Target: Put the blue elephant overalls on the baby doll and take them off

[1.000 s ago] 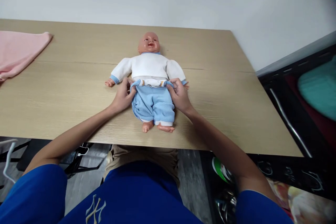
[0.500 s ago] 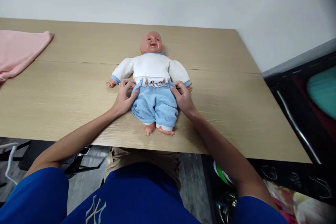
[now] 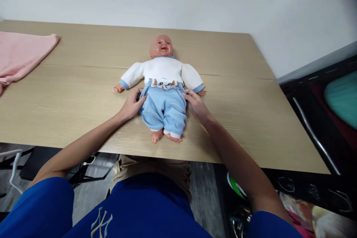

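A broad light-wood tabletop [image 3: 251, 111] fills most of what I can see, with a seam running across it and a pale wall behind. On its far left corner lies a pink cloth [image 3: 22, 54], flat and partly out of view, well apart from everything else. Near the middle of the tabletop, towards the front edge, a baby doll [image 3: 161, 46] lies on its back, bald head pointing to the wall and bare feet [image 3: 156, 136] towards the person, arms spread out to each side. It wears a white sweater [image 3: 164, 71] with blue cuffs, and below that a pair of light blue trousers [image 3: 164, 109] in fleecy cloth, which reach up to the waist and have white hems at the ankles. A patterned strip [image 3: 164, 83] shows where the sweater meets the trousers. The person, in a blue shirt, reaches in with both bare arms. The left hand [image 3: 131, 105] sits against the trousers at the hip on the pink cloth's side, fingers curled in and thumb closed on the edge of the blue fabric just below the waist. The right hand [image 3: 197, 105] rests at the opposite hip, fingers fairly straight and touching the trousers' side; whether it truly pinches the cloth or only lies against it I cannot tell.
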The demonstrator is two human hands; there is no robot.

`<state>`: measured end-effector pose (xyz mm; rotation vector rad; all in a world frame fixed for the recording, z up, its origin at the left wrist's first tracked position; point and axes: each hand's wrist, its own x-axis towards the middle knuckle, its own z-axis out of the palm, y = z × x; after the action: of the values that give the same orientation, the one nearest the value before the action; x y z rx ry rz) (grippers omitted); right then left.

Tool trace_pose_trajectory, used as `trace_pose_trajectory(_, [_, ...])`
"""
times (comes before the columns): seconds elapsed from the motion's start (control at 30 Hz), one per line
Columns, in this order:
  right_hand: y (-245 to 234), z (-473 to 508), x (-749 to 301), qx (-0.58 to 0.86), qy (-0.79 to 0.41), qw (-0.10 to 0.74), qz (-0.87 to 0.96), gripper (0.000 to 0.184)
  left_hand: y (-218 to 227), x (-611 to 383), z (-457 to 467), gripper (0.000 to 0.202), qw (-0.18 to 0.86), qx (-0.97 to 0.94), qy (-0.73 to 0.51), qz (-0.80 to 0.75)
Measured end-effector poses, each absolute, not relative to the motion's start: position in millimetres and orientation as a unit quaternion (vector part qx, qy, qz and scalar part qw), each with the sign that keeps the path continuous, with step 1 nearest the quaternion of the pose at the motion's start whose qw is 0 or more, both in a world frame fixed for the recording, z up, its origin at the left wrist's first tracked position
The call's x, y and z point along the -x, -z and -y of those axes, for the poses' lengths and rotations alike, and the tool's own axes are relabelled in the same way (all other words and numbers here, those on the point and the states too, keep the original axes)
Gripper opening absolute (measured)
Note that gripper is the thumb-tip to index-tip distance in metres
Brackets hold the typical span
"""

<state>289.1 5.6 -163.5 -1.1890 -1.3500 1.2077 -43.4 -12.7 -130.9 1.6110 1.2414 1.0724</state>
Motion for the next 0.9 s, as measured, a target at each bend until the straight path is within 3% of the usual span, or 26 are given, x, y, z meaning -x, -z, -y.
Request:
trace_pose_trajectory(0.1, [166.3,-4.3,-288.2,0.464,-0.567,0.463,0.499,0.059,134.9,42.6,11.1,0.055,0.479,-0.568,-0.458,-0.487])
trace_pose_trajectory(0.27, [161.8,-15.0,-283.4,0.463,-0.503,0.506,0.525,0.069,141.8,40.7,-10.5,0.073,0.542,-0.478,-0.532,-0.442])
trace_pose_trajectory(0.5, [153.2,-16.7,-290.9,0.450,-0.469,0.528,0.546,0.067,129.8,55.5,-25.9,0.059,0.501,-0.569,-0.514,-0.402])
trace_pose_trajectory(0.73, [134.8,-33.3,-277.2,0.449,-0.336,0.530,0.636,0.053,120.7,50.3,-44.3,0.064,0.446,-0.619,-0.530,-0.370])
trace_pose_trajectory(0.9, [142.9,-67.0,-262.6,0.456,-0.405,0.544,0.577,0.063,127.6,45.1,-61.6,0.067,0.485,-0.584,-0.507,-0.408])
